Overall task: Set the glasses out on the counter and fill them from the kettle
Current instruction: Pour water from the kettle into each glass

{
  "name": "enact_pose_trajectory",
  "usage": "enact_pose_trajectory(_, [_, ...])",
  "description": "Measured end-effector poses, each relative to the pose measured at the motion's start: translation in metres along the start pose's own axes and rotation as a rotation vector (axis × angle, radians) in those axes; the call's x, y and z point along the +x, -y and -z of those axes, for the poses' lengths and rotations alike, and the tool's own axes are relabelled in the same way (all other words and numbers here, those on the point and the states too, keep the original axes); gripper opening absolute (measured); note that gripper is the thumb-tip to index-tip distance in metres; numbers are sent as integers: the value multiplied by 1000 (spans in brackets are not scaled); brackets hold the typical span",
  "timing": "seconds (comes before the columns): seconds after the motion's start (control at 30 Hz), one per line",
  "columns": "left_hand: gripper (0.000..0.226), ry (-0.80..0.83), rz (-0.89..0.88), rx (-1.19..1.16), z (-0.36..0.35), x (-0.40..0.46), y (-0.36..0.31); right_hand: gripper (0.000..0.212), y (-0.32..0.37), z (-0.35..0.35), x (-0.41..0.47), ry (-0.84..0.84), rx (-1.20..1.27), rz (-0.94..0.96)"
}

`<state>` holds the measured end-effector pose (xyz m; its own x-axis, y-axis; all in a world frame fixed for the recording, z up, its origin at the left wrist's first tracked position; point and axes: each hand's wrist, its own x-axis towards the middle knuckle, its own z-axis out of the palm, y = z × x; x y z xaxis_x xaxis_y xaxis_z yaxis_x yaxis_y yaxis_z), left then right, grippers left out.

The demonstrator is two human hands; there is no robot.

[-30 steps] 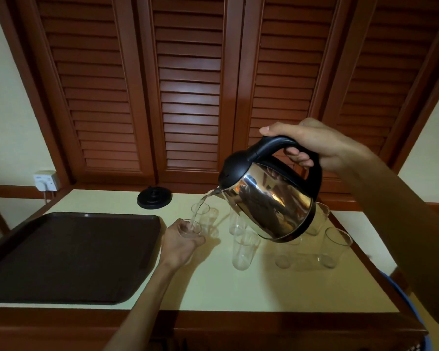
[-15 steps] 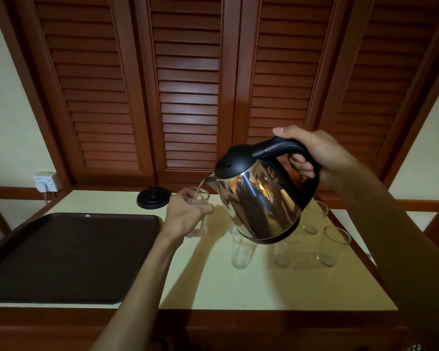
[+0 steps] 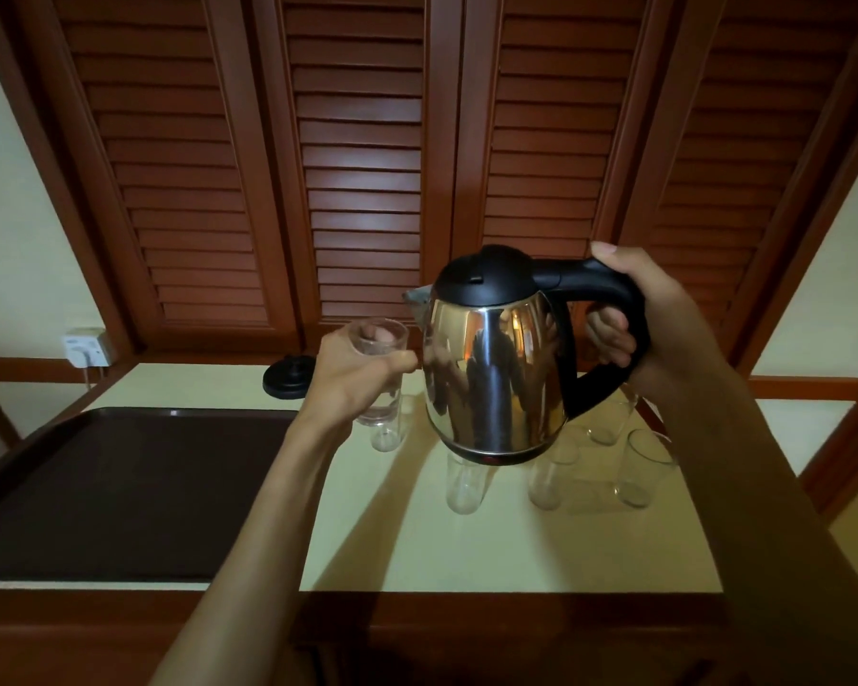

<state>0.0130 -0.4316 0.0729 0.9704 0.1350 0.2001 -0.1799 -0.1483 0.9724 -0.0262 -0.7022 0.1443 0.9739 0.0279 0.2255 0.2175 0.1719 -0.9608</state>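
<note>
nearest is the wooden front edge of the counter (image 3: 466, 561), its pale top running back toward the wall. two bare forearms reach out over it. on the left side lies a dark brown tray (image 3: 120, 487), flat on the top. to the right of the tray several clear glasses stand upright on the counter: one (image 3: 462, 487) under the kettle's base, another (image 3: 548, 480) just beside it, one (image 3: 640, 475) further right, and one (image 3: 386, 428) below the raised hand; more stand behind, partly hidden. above them the left hand (image 3: 352, 378) holds a glass (image 3: 378, 373) in the air, fingers and thumb wrapped round its side, a little water in the bottom. just right of it the right hand (image 3: 655, 324) has its fingers curled round the black handle of the steel kettle (image 3: 496, 368), thumb on top; the kettle hangs upright above the glasses, spout pointing at the held glass, apart from its rim. farther back a black round kettle base (image 3: 288, 378) sits near the wall, a white wall socket (image 3: 86, 346) to the left, and brown louvred doors (image 3: 357, 165) behind.
</note>
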Motion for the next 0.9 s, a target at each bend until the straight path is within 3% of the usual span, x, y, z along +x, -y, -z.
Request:
enact_pose_trajectory(0.1, [34,-11,66,50,-5,2,36,41,1,5,1,2,11,-1])
enact_pose_trajectory(0.23, [27,-70,203,44,-16,-4,89,47,-1,13,1,-33,-18,9])
enact_pose_trajectory(0.4, [27,-115,277,0,-21,-14,139,38,-2,17,-1,-63,-44,-4])
enact_pose_trajectory(0.9, [33,-100,208,42,-28,-21,173,44,-4,46,-2,-46,-95,-22])
